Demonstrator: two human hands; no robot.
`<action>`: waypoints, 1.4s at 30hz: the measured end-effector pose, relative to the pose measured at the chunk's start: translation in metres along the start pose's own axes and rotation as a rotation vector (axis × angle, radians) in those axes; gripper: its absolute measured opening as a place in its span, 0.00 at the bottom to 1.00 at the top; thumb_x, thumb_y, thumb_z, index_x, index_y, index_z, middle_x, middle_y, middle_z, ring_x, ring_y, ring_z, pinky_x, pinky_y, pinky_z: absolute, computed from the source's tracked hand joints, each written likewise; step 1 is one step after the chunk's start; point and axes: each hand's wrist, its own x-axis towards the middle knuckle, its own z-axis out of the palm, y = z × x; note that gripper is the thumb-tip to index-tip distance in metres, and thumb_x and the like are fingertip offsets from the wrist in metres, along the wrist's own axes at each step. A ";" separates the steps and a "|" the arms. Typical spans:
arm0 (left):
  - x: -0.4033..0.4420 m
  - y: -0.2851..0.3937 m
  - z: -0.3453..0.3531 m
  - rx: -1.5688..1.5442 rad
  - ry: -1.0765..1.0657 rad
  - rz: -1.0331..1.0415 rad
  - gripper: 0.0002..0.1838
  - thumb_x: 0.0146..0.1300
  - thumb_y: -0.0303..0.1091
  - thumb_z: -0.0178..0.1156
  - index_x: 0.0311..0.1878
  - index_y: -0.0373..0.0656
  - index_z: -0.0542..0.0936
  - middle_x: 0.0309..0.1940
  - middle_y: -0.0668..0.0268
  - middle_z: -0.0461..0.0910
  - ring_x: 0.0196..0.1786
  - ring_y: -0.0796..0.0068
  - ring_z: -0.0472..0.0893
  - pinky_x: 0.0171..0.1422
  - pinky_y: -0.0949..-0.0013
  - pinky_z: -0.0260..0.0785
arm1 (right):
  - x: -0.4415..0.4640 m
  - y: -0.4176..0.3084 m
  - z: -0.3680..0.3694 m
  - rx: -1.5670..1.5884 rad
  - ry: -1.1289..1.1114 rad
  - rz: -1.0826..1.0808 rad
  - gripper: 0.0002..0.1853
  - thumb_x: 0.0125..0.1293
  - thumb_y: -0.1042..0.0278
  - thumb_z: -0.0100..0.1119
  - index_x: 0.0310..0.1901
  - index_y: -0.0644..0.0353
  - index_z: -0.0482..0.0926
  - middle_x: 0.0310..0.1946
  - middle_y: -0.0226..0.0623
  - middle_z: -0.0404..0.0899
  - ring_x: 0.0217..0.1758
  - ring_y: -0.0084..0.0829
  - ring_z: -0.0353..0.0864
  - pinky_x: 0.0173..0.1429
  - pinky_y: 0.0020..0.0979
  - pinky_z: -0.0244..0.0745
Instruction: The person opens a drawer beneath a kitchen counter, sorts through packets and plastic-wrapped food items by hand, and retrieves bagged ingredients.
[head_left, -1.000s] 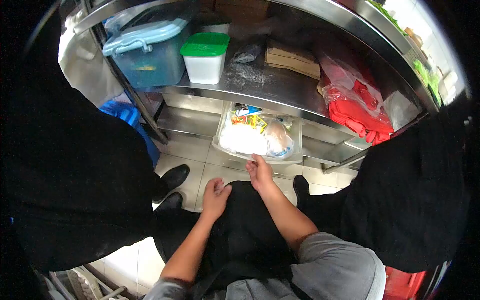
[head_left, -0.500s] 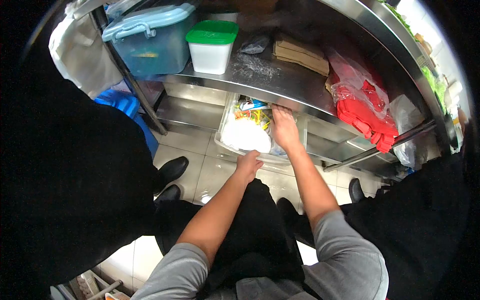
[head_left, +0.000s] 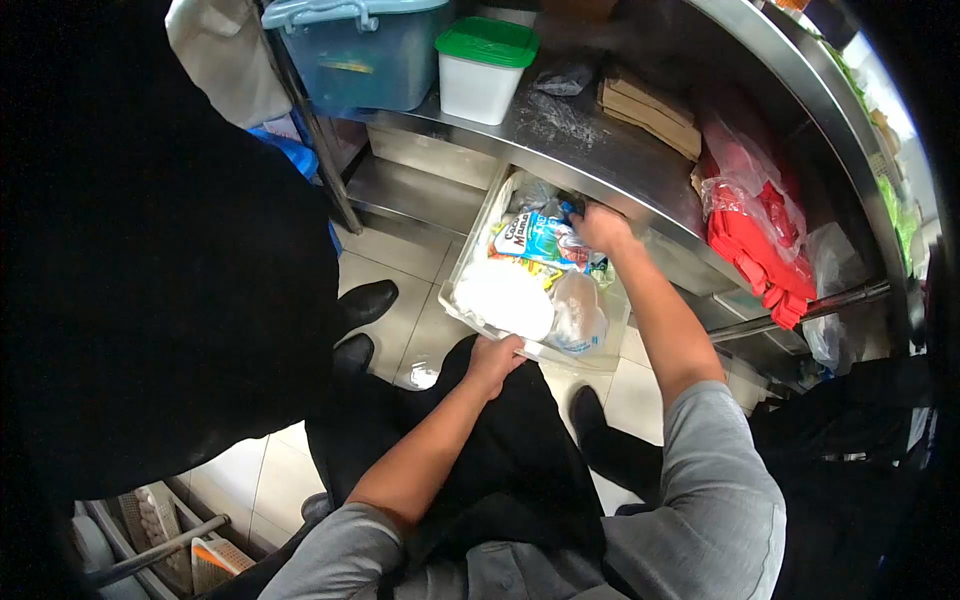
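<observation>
A pale plastic bin (head_left: 478, 225) is pulled out from under the steel shelf. My left hand (head_left: 495, 366) is closed on its front rim, thumb on top. Inside, my right hand (head_left: 603, 229) has its fingers curled at the right end of a blue and white Coco Mama packet (head_left: 545, 238); the fingertips are partly hidden. In front of that packet lie a bright white bag (head_left: 505, 298), washed out by glare, and a yellow packet (head_left: 541, 272). A clear bag with pale brown contents (head_left: 577, 312) sits at the front right, and a greyish bag (head_left: 533, 194) at the back.
On the steel shelf (head_left: 470, 150) stand a blue lidded box (head_left: 355, 65), a white tub with a green lid (head_left: 487, 70) and folded brown cardboard (head_left: 650, 112). Red bags in clear plastic (head_left: 755, 235) hang over the right edge. Another person's black shoe (head_left: 368, 305) is at the left.
The bin has come further out toward me, exposing the Coco Mama packet and the bag behind it. My left hand moved back with the rim; my right hand now curls at the packet.
</observation>
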 end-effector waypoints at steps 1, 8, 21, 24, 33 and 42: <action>-0.002 0.007 -0.002 -0.005 -0.003 0.003 0.20 0.57 0.27 0.55 0.53 0.33 0.70 0.46 0.59 0.76 0.48 0.67 0.79 0.50 0.66 0.75 | -0.015 -0.008 0.003 0.134 0.248 -0.186 0.28 0.54 0.62 0.60 0.59 0.58 0.72 0.60 0.51 0.70 0.63 0.51 0.67 0.67 0.42 0.62; -0.028 0.030 0.001 0.404 0.046 -0.125 0.21 0.58 0.32 0.59 0.53 0.32 0.71 0.47 0.57 0.77 0.46 0.66 0.81 0.48 0.69 0.75 | -0.045 -0.036 0.057 0.025 0.496 0.073 0.13 0.42 0.68 0.66 0.31 0.58 0.74 0.32 0.39 0.72 0.40 0.44 0.73 0.41 0.46 0.66; -0.067 0.062 -0.028 -0.296 0.066 0.208 0.15 0.61 0.29 0.63 0.51 0.40 0.74 0.41 0.64 0.80 0.44 0.70 0.80 0.49 0.65 0.73 | -0.057 -0.044 0.004 0.339 0.288 0.040 0.26 0.55 0.61 0.65 0.53 0.67 0.74 0.50 0.52 0.76 0.53 0.46 0.77 0.55 0.40 0.72; -0.086 0.060 -0.025 -0.093 0.054 0.333 0.17 0.58 0.23 0.65 0.50 0.39 0.75 0.43 0.66 0.80 0.45 0.75 0.79 0.52 0.69 0.71 | -0.004 0.056 0.073 -0.377 0.120 0.214 0.30 0.57 0.61 0.57 0.60 0.67 0.66 0.59 0.50 0.71 0.66 0.42 0.67 0.70 0.39 0.57; -0.084 0.042 -0.052 -0.049 0.007 0.282 0.16 0.63 0.25 0.60 0.54 0.37 0.73 0.48 0.63 0.79 0.49 0.73 0.79 0.56 0.68 0.70 | -0.069 -0.046 -0.013 0.106 0.186 0.143 0.21 0.48 0.72 0.63 0.45 0.68 0.73 0.41 0.52 0.80 0.45 0.48 0.81 0.47 0.41 0.76; -0.097 0.034 -0.046 -0.274 -0.034 0.202 0.24 0.60 0.27 0.62 0.59 0.40 0.68 0.52 0.62 0.75 0.54 0.68 0.76 0.60 0.62 0.70 | -0.208 -0.166 -0.046 0.603 -0.299 -0.051 0.53 0.42 0.51 0.75 0.66 0.69 0.55 0.53 0.60 0.65 0.61 0.57 0.66 0.65 0.44 0.62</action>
